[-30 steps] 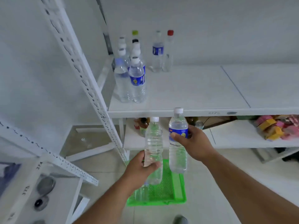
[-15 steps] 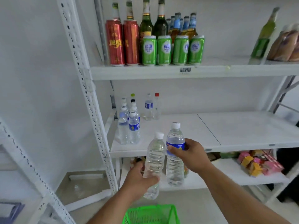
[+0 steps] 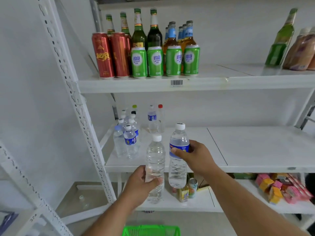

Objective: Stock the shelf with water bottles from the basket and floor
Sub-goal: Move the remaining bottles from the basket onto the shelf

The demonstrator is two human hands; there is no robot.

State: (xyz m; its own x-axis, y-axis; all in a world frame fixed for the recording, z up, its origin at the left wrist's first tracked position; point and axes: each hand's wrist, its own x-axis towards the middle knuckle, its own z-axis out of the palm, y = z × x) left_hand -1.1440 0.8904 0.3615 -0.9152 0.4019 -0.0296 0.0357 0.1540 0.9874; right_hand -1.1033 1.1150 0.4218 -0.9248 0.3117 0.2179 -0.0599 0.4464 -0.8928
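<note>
Unlabelled bottle (image 3: 155, 160) gripped upright in left hand (image 3: 139, 185), blue-labelled bottle (image 3: 179, 150) beside it, clasped by right hand (image 3: 197, 157).

Clear plastic water bottles (image 3: 127, 138) stand at the left end of the white metal middle shelf (image 3: 255, 150); drink cans (image 3: 146, 61) sit on the shelf above, the green plastic basket (image 3: 150, 230) on the floor below.

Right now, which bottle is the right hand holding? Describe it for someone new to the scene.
In front of the middle shelf, two hands hold clear bottles. The right hand grips the taller one, which has a blue label; the left hand's bottle is unlabelled.
</note>
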